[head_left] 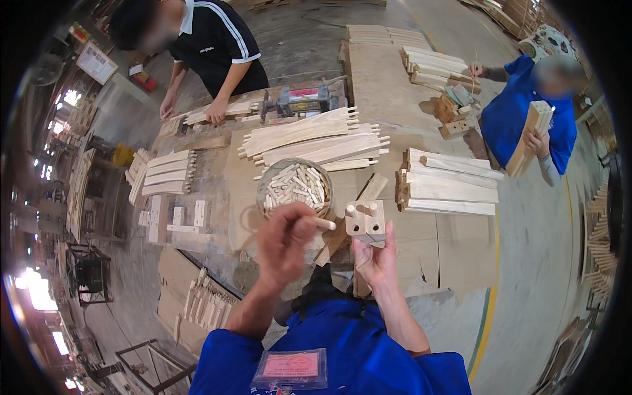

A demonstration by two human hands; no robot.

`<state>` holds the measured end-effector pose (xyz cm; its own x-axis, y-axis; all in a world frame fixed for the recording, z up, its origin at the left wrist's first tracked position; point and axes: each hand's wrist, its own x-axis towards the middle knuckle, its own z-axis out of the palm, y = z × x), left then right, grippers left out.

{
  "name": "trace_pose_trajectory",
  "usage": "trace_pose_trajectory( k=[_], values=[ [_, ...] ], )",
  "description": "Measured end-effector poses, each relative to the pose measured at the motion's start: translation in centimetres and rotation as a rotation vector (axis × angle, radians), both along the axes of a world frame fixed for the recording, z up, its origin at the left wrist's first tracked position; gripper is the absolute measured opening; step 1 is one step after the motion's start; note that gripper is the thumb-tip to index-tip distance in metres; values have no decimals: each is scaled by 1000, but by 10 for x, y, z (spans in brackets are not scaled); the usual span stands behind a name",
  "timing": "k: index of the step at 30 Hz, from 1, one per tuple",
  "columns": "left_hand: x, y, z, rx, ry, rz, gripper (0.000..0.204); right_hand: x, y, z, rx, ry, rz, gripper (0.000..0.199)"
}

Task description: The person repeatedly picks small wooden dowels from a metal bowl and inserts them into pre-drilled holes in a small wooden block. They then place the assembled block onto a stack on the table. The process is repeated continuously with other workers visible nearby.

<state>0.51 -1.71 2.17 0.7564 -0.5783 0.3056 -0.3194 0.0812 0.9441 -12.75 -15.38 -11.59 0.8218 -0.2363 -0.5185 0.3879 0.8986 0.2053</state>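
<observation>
Pinched in the fingers of my left hand (284, 238) is a short wooden dowel (324, 224), its free end pointing right toward a pale wooden block (366, 227). My right hand (376, 261) grips that block from below, thumb and fingers on its two sides. Two dowels (373, 209) stick up from the block's upper part, and two dark holes below them hold nothing. The dowel and the block are apart. Just beyond my left hand stands a round tub (262, 187) filled with loose dowels (294, 186).
Slats with dowelled ends (316, 135) lie beyond the tub; another slat stack (451, 184) sits right. Shorter curved pieces (168, 172) lie left. A person in black (220, 49) works across the bench, and a person in blue (526, 112) holds wood pieces at right.
</observation>
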Motion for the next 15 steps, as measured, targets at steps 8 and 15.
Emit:
trace_pose_trajectory(
  k=[8,15],
  values=[
    [-21,-9,0,204,-302,212,12,14,11,11,-48,66,76,61],
    [-22,-9,14,258,-427,210,8,17,16,10,-57,159,88,62]
  ],
)
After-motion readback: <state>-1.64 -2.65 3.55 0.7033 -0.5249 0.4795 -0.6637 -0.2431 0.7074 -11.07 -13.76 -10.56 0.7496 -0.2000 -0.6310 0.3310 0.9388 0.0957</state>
